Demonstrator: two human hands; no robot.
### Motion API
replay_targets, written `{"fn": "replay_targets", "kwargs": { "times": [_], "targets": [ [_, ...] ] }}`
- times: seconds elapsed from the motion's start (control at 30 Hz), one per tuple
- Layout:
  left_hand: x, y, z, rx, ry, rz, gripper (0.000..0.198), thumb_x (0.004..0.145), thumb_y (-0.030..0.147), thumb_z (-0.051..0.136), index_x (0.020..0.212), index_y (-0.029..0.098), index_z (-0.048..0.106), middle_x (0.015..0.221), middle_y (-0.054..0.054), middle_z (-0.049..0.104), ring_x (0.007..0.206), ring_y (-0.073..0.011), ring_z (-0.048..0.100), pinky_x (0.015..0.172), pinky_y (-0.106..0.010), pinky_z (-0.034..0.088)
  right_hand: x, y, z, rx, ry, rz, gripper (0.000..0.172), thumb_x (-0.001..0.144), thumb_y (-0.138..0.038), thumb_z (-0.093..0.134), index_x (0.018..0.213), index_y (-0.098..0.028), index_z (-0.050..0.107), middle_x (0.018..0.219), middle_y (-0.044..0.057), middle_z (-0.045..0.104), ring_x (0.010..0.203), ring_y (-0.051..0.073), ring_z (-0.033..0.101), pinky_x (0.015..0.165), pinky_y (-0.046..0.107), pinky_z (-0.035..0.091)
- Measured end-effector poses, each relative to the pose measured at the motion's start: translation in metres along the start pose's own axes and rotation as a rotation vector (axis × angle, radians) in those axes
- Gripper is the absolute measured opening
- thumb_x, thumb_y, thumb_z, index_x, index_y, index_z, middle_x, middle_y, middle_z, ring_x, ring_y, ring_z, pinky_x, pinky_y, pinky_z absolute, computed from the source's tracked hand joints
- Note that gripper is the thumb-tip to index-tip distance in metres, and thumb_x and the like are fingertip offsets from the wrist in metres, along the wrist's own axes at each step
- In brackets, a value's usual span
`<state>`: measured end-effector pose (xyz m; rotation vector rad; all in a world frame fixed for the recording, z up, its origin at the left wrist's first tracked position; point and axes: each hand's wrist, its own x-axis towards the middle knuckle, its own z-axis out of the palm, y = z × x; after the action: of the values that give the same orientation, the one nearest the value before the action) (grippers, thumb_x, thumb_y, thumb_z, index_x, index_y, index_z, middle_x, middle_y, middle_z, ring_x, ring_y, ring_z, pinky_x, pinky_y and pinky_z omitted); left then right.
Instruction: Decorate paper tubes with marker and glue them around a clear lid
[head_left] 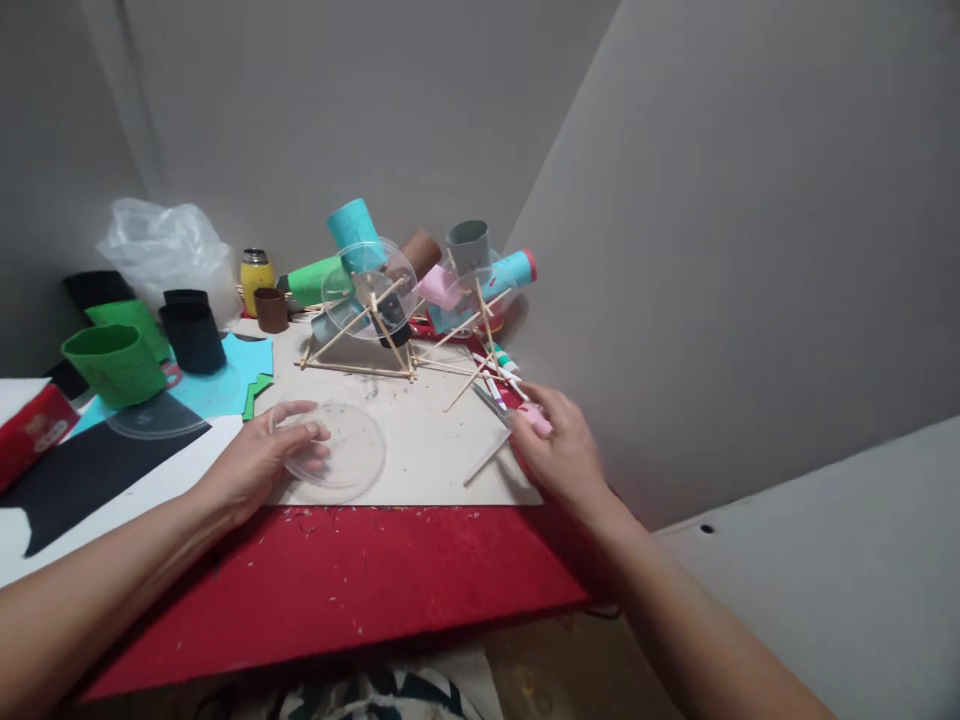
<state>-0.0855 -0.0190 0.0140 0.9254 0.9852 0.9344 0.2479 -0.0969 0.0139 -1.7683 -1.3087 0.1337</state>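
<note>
My left hand (pixel 289 440) is closed on the edge of a round clear plastic lid (pixel 349 455), thumb on top and fingers showing through underneath. The lid is held low over the pale board (pixel 427 455). At the right of the board, my right hand (pixel 562 445) grips a pair of scissors (pixel 534 418) by its pink handles. Its blades point left and stand apart, with nothing between them. Beyond both hands is a wheel model on a wooden stick frame (pixel 356 368), bearing clear discs and coloured paper tubes, among them a blue tube (pixel 352 225) and a grey tube (pixel 468 245).
Green paper cups (pixel 112 370) and black paper cups (pixel 193 335) stand at the left on coloured paper. Behind them are a plastic bag (pixel 169 245) and a yellow bottle (pixel 257 270). Markers (pixel 502 360) lie by the right wall. Scraps dot the red table (pixel 360 580).
</note>
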Motion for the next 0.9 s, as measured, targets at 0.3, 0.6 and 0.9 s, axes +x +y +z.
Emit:
{"fn": "replay_targets", "kwargs": {
  "times": [0.3, 0.6, 0.9],
  "targets": [
    [-0.003, -0.003, 0.003, -0.052, 0.004, -0.047, 0.071, 0.079, 0.006, 0.073, 0.143, 0.012, 0.044, 0.092, -0.010, 0.074, 0.067, -0.0203, 0.075, 0.063, -0.030, 0.061, 0.005, 0.084, -0.037, -0.588, -0.172, 0.088, 0.051, 0.087, -0.052, 0.053, 0.121, -0.020, 0.072, 0.119, 0.018, 0.074, 0.103, 0.036, 0.069, 0.082, 0.044, 0.052],
    [0.002, -0.012, -0.004, -0.100, -0.026, 0.021, 0.075, 0.068, -0.002, 0.072, 0.137, 0.017, 0.050, 0.096, -0.008, 0.071, 0.072, -0.0206, 0.075, 0.069, -0.033, 0.060, 0.005, 0.102, -0.034, -0.530, -0.128, -0.019, 0.058, 0.091, -0.059, 0.045, 0.128, -0.021, 0.068, 0.115, 0.020, 0.072, 0.104, 0.039, 0.068, 0.079, 0.048, 0.054],
    [-0.001, -0.016, -0.003, -0.056, -0.094, 0.114, 0.057, 0.072, 0.004, 0.071, 0.125, 0.017, 0.056, 0.085, -0.004, 0.070, 0.073, -0.0187, 0.072, 0.068, -0.031, 0.058, -0.026, 0.049, -0.065, -0.137, 0.122, 0.076, 0.054, 0.093, -0.065, 0.054, 0.142, -0.042, 0.053, 0.131, 0.014, 0.067, 0.112, 0.039, 0.067, 0.093, 0.053, 0.053]
  ]
}}
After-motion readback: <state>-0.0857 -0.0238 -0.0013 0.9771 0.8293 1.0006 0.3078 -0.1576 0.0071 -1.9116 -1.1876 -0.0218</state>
